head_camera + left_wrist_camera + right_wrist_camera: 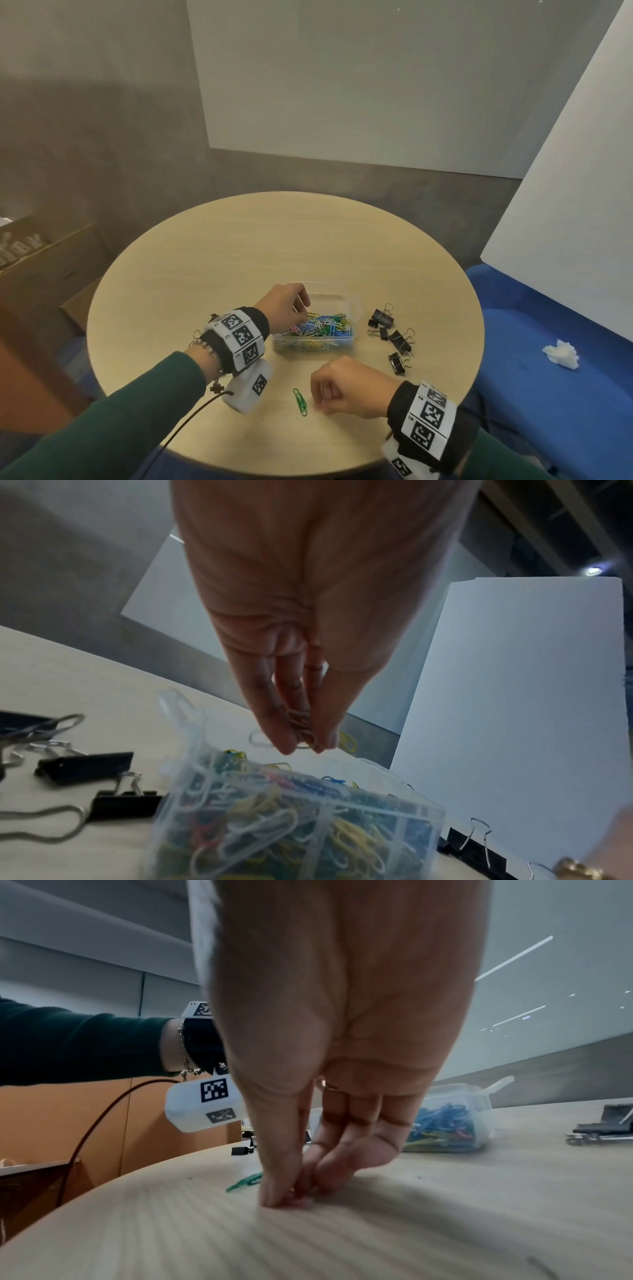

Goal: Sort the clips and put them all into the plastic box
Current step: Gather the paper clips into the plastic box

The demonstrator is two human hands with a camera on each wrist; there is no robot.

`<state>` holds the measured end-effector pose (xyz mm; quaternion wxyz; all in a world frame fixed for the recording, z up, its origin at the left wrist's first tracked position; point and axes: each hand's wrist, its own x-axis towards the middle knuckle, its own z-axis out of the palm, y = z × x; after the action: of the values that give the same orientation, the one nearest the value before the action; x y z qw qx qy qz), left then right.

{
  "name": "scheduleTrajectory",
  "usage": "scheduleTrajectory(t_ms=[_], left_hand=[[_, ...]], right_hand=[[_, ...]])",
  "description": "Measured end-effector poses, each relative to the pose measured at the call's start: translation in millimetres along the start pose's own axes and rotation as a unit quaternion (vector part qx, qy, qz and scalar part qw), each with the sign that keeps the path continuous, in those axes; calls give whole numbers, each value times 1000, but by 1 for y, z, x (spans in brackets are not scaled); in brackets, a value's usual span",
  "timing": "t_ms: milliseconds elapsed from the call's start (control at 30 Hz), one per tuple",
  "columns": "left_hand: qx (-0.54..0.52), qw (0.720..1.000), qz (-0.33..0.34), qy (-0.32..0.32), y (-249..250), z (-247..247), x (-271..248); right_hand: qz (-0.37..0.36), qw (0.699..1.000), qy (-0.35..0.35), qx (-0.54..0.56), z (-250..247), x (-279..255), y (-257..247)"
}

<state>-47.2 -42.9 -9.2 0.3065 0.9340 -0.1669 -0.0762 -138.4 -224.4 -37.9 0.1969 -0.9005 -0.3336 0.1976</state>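
A clear plastic box (354, 308) on the round table holds a heap of coloured paper clips (318, 329). My left hand (305, 310) hovers over the box's left end and pinches several paper clips (301, 731) between thumb and fingers, just above the box (394, 773). My right hand (320, 404) is near the front edge, its thumb and fingers pinched together on the table top on a small pale clip. Two green paper clips (300, 401) lie just left of it. Several black binder clips (394, 337) lie right of the box.
The wooden table (239, 246) is bare behind the box. One small black binder clip (243, 1150) lies by my left wrist. A crumpled tissue (561, 354) sits on the blue surface to the right. White boards stand behind and to the right. Brown cabinets (41, 267) stand at left.
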Motion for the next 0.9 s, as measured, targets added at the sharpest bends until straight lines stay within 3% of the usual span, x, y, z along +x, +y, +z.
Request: scheduleTrajectory(t_ms=[233,500,600,733,900], left_hand=[[-47,997,57,-24,-2,-3,-7],[5,994,101,33,-2,-8,-32],[41,990,132,25,2,-9,-48],[100,984,114,-90,9,-2,-68],[160,965,107,-179,11,25,-80]], right_hand=[[26,1000,-16,7,2,0,0],[12,998,-7,-54,-2,-3,0],[24,995,95,9,-17,-2,8],[30,945,307,107,-44,6,15],[52,946,315,51,-42,14,23]])
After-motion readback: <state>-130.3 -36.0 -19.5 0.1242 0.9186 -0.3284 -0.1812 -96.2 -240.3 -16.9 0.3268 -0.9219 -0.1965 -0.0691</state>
